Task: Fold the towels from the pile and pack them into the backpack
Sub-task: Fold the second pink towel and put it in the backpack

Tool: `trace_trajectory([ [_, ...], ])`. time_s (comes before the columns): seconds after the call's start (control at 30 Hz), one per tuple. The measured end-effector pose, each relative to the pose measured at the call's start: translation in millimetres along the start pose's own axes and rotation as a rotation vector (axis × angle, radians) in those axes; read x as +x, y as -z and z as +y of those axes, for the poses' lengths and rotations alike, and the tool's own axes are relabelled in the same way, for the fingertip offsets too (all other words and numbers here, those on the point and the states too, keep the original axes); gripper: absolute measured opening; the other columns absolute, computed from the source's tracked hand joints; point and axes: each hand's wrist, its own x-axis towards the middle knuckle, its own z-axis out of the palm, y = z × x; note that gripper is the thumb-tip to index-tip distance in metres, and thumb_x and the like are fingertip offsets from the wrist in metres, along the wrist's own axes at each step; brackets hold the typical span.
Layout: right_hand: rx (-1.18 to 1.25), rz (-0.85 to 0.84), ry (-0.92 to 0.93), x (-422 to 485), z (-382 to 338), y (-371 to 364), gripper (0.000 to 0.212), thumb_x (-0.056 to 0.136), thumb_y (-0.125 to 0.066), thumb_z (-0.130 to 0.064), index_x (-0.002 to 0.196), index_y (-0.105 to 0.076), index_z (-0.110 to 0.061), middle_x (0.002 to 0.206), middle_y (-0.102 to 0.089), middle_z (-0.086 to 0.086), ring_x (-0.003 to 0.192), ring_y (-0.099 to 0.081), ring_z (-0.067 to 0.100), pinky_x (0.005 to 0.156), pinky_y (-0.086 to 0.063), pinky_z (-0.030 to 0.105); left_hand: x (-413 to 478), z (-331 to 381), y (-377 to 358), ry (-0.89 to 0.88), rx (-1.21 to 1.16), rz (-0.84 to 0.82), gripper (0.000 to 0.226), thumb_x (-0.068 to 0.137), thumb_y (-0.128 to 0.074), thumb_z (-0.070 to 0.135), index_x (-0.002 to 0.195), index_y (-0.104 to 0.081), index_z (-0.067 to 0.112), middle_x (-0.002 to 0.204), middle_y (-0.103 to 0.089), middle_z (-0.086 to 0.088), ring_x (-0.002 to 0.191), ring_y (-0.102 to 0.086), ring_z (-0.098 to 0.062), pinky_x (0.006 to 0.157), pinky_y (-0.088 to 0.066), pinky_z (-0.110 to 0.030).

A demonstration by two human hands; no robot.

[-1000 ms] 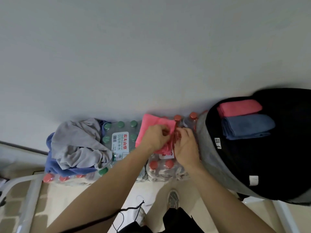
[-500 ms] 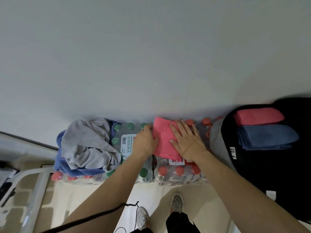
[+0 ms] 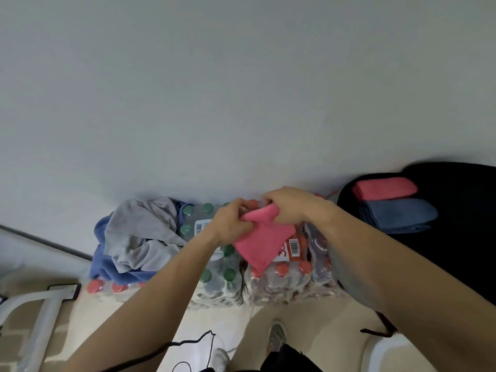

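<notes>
Towel in hand: the pink towel point(image 3: 263, 242) is partly folded and held just above the red-capped bottle pack point(image 3: 290, 280). Its upper edge is bunched between the two hands, and the rest hangs toward the person as a flat panel that covers part of the pack's label.
Left hand: the left hand point(image 3: 230, 226) grips the towel's upper left edge, its fingers curled in and pinching the cloth.
Right hand: the right hand point(image 3: 290, 208) holds the upper right part, its fingers curled down over the bunched edge and its knuckles turned toward the wall point(image 3: 241, 89).
Hands together: they are close, almost touching, with a pink ridge of towel showing between them.
Pile: a crumpled grey towel point(image 3: 139, 232) lies on a blue towel point(image 3: 107, 267), to the left of the hands, on top of bottle packs.
Support: shrink-wrapped packs of water bottles stand side by side against the wall. The green-capped bottle pack point(image 3: 214, 280) is just beside the red-capped one.
Backpack: the black backpack point(image 3: 456, 264) lies open at the right. It holds a folded pink towel point(image 3: 383, 187) and a folded blue-grey towel point(image 3: 397, 216), which touch, the pink one nearer the wall.
Floor: the pale floor point(image 3: 241, 326) carries the packs. A shoe point(image 3: 276, 336) and a thin black cord point(image 3: 193, 342) show below the arms, and a white frame point(image 3: 40, 312) stands at the lower left.
</notes>
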Motion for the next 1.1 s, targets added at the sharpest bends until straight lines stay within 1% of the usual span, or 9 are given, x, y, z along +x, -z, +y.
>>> trace_trajectory([
  [0.1,0.195,-0.025,-0.077,-19.7,8.3,0.6,0.017,0.074,-0.067,-0.022,0.086,-0.056,-0.028,0.087,-0.062,-0.005,0.08,-0.06,0.018,0.062,-0.045,0.03,-3.7,-2.4,11.0,0.08,-0.002,-0.051,0.02,0.086,-0.064,0.028,0.101,-0.066,0.015,0.094,-0.07,-0.003,0.086,-0.065,-0.021,0.072,-0.05,-0.032],
  [0.17,0.369,-0.035,-0.123,-28.5,15.0,-3.6,0.012,0.08,-0.065,-0.017,0.078,-0.058,-0.027,0.077,-0.063,-0.006,0.07,-0.059,0.013,0.057,-0.042,0.025,-1.8,-5.6,16.3,0.109,-0.132,-0.051,0.022,0.087,-0.067,0.034,0.097,-0.069,0.015,0.093,-0.071,-0.003,0.084,-0.068,-0.02,0.073,-0.054,-0.033],
  [0.3,0.488,-0.001,-0.279,-29.5,31.9,-29.2,0.013,0.081,-0.066,-0.013,0.094,-0.066,-0.013,0.076,-0.069,0.006,0.056,-0.06,0.013,0.054,-0.049,0.028,14.0,-11.9,0.3,0.167,-0.188,-0.039,0.039,0.079,-0.077,0.042,0.107,-0.063,0.017,0.099,-0.068,-0.002,0.084,-0.066,-0.017,0.069,-0.056,-0.028],
  [0.47,0.49,0.223,-0.439,-19.0,35.5,-70.3,0.028,0.078,-0.064,-0.008,0.104,-0.07,-0.018,0.099,-0.073,0.007,0.09,-0.069,0.025,0.078,-0.055,0.031,33.4,-18.0,-32.1,0.207,0.217,0.115,0.048,0.077,-0.075,0.046,0.117,-0.061,0.024,0.107,-0.069,-0.004,0.093,-0.065,-0.024,0.078,-0.051,-0.031],
  [0.57,0.654,0.311,-0.488,-13.9,36.2,-81.7,0.032,0.079,-0.063,0.0,0.106,-0.069,-0.018,0.097,-0.074,0.009,0.082,-0.072,0.024,0.076,-0.059,0.034,32.9,-17.3,-38.5,0.225,0.284,0.2,0.043,0.078,-0.073,0.048,0.113,-0.064,0.024,0.1,-0.07,-0.004,0.091,-0.066,-0.027,0.079,-0.054,-0.036],
  [0.7,1.044,0.272,-0.486,-16.0,37.4,-88.5,0.039,0.082,-0.064,0.012,0.114,-0.062,-0.01,0.107,-0.067,0.019,0.071,-0.075,0.027,0.065,-0.061,0.04,22.5,-19.0,-39.8,0.219,0.174,0.192,0.027,0.086,-0.066,0.035,0.107,-0.066,0.019,0.096,-0.07,-0.004,0.088,-0.066,-0.027,0.076,-0.054,-0.036],
  [0.9,1.17,0.235,-0.476,-24.2,26.9,-78.2,0.03,0.094,-0.059,-0.005,0.124,-0.059,-0.006,0.107,-0.068,0.017,0.083,-0.075,0.025,0.081,-0.061,0.041,3.8,-22.7,-26.9,0.3,-0.192,0.132,0.016,0.088,-0.066,0.015,0.104,-0.065,0.02,0.091,-0.071,-0.008,0.07,-0.072,-0.026,0.063,-0.061,-0.041],
  [1.0,1.203,0.226,-0.481,-26.0,21.9,-71.7,0.02,0.098,-0.058,-0.018,0.114,-0.065,-0.009,0.113,-0.067,0.012,0.084,-0.075,0.024,0.08,-0.061,0.037,-8.1,-17.5,-20.9,0.345,-0.365,0.125,0.018,0.088,-0.068,0.006,0.104,-0.064,0.014,0.083,-0.067,-0.006,0.049,-0.067,-0.016,0.045,-0.056,-0.029],
  [1.1,1.184,0.244,-0.492,-22.5,19.3,-70.9,0.021,0.099,-0.057,-0.021,0.113,-0.066,-0.008,0.117,-0.063,0.011,0.083,-0.075,0.026,0.078,-0.061,0.037,-11.6,-14.8,-20.3,0.358,-0.41,0.171,0.019,0.086,-0.068,0.004,0.101,-0.067,0.014,0.077,-0.066,-0.006,0.046,-0.059,-0.019,0.041,-0.05,-0.025],
])
